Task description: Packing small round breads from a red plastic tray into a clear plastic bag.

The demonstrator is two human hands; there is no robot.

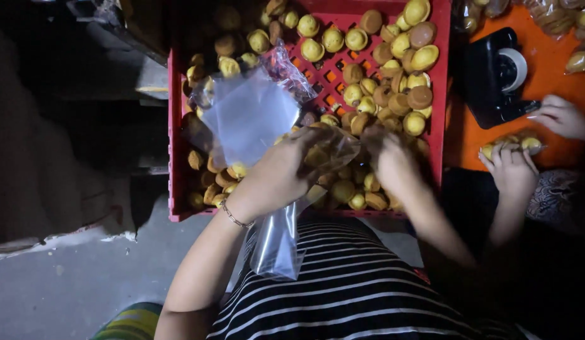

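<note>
The red crate of small cakes fills the middle, with its near wall just at the person's body. The left hand is closed on a clear bag held over the cakes; more bags stick up from it. To fill well, I think the bag mouth must stay wide. The right hand curls at the bag, blurred; I cannot tell if it holds a cake. On the right, a co-worker's hands are near, so there is little room there.
</note>
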